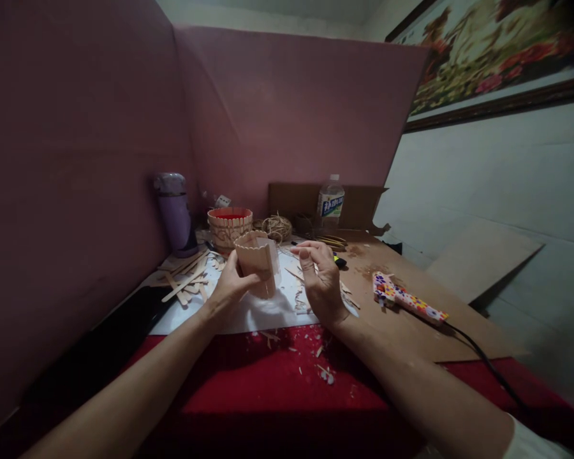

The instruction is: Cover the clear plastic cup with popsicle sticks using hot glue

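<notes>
A small cup covered with wooden sticks is held up over the white sheet, its clear wall uncovered on the right side. My left hand wraps round its left and lower part. To the right of the cup my right hand is raised, thumb and fingers drawn together; whether something small is between them cannot be made out. Behind the cup stands a larger stick-covered tub with a red inside. Loose wooden sticks lie in a pile left of my left hand.
A purple flask stands at the left wall. Twine and a plastic bottle are at the back. A flowered glue gun with a black cord rests on brown cardboard. Scraps litter the red cloth.
</notes>
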`<state>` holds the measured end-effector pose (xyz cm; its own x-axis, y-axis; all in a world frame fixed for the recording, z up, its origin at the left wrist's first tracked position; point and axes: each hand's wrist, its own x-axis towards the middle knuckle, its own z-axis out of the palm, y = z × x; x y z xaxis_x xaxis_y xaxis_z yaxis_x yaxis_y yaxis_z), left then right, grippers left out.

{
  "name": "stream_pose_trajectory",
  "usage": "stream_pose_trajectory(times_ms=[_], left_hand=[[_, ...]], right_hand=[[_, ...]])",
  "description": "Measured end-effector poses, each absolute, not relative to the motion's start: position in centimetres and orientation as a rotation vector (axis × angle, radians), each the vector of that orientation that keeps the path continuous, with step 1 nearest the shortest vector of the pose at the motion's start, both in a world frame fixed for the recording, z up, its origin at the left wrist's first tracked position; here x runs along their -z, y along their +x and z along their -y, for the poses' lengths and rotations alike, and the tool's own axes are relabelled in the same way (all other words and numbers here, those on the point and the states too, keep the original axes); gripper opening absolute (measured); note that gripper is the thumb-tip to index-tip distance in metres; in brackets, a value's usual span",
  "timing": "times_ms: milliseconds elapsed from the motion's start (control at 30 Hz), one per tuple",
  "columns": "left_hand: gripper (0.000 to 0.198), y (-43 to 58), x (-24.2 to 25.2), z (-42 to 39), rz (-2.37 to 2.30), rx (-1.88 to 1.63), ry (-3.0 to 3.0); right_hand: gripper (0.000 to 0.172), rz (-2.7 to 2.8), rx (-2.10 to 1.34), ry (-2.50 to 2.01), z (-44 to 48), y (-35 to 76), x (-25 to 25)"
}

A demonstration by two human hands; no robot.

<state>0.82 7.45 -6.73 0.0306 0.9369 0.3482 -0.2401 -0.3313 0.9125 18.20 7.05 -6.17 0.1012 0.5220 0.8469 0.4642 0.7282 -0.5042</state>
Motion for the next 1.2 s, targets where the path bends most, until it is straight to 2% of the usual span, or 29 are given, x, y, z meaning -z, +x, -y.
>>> stream_pose_trajectory(times_ms=[200, 667, 1033, 1200], left_hand=[[0.069, 1.4, 6.7, -6.8, -0.894, -1.387, 1.369], [0.07, 1.8, 6.8, -7.0, -1.034, -1.398, 1.432], [0.072, 1.4, 6.6, -7.2, -0.801, -1.263, 1.382], [0.075, 1.4, 7.0, -7.6, -0.998, -1.316, 1.514]], right_hand=[[0.029, 1.5, -0.061, -0.851, -7.3, 18.4, 6.1], [0.031, 1.498, -0.083, -0.876, -7.9, 18.4, 6.5], [0.032, 1.528, -0.052, -0.901, -8.1, 18.5, 6.6], [0.036, 1.579, -0.163, -0.961, -8.5, 18.4, 7.2]])
